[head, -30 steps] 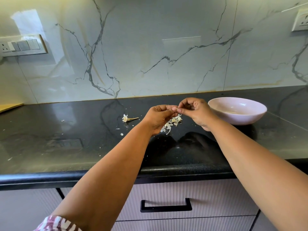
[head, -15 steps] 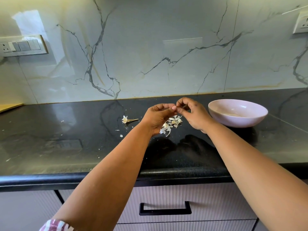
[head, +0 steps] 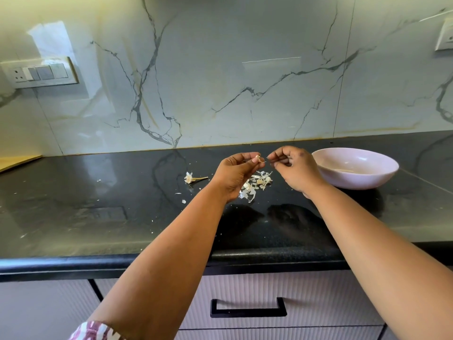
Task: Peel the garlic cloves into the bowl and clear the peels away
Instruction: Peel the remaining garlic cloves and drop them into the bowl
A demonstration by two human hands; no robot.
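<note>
Head view: small pale garlic clove (head: 257,158) pinched in left hand (head: 235,173).

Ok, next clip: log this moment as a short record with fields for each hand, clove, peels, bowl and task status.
left hand: raised over the counter, pinching the garlic clove at its fingertips
right hand: fingers curled, pinching a thin strip of peel coming off the clove
peel pile: on the black counter beneath the hands
garlic stem: on the counter, left of the pile
bowl: pink, right of the hands; contents too unclear to tell
status: peeling under way, peels not yet cleared
</note>
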